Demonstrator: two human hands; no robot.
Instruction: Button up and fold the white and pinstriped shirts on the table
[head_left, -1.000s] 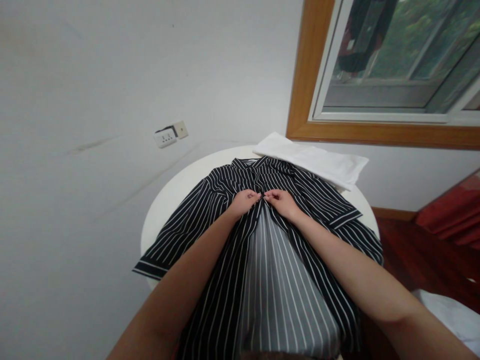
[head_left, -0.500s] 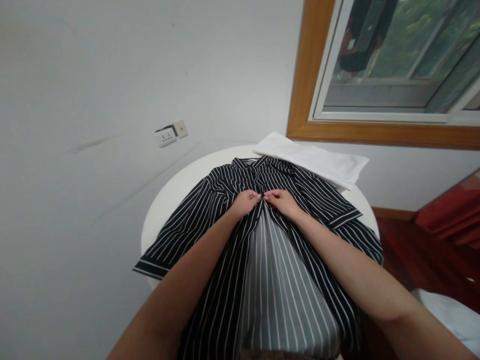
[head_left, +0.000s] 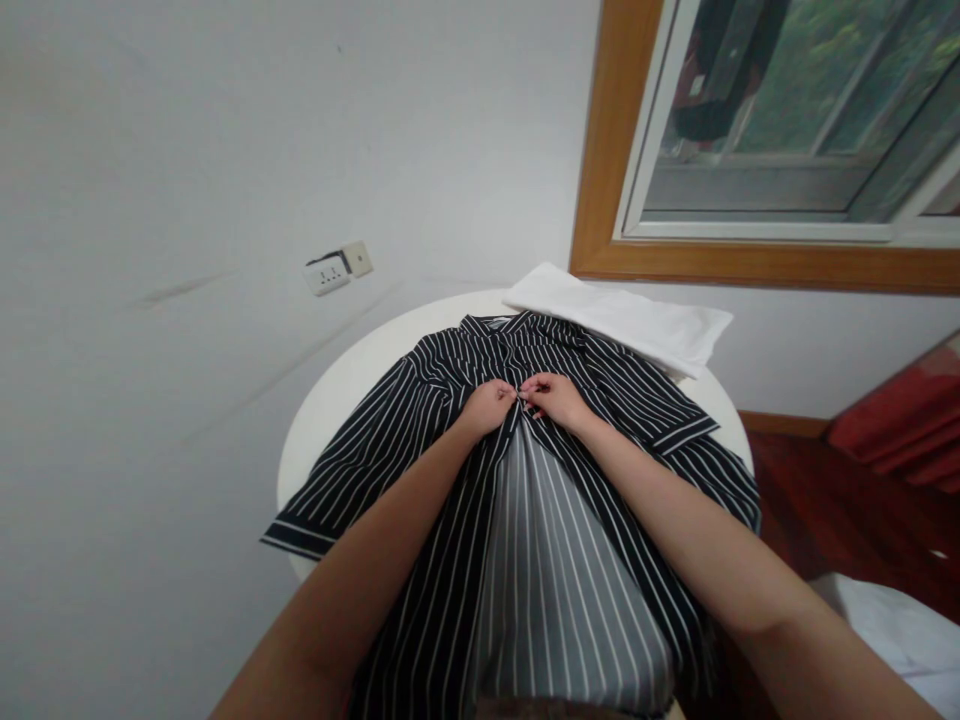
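Black striped shirt (head_left: 529, 490): laid front up across the table, collar (head_left: 495, 325) toward 12 o'clock, lower part running past the near edge at 6.
Front edges: together near the hands, parted below them, with the shirt's grey striped inside (head_left: 562, 590) showing between.
Sleeves: one (head_left: 352, 470) slants to 8 o'clock, its cuff jutting past the table rim; the other (head_left: 649, 390) reaches toward 3.
Left hand (head_left: 487, 406): forearm coming in from 7 o'clock, thumb and finger pinching the front edge at the shirt's middle.
Right hand (head_left: 559, 400): forearm from 5 o'clock, just beside the left, fingers curled and tips pinching the same stretch of edge; any button there is too small to make out.
White table (head_left: 360, 370): round, against the wall (head_left: 187, 150).
White folded cloth (head_left: 619, 312): at 1 o'clock, just beyond the shirt's shoulder.
Wall socket (head_left: 327, 275): off at 10 o'clock.
Wooden window frame (head_left: 596, 170): beyond the cloth, toward 1.
Red fabric (head_left: 900, 420): well apart, at 3.
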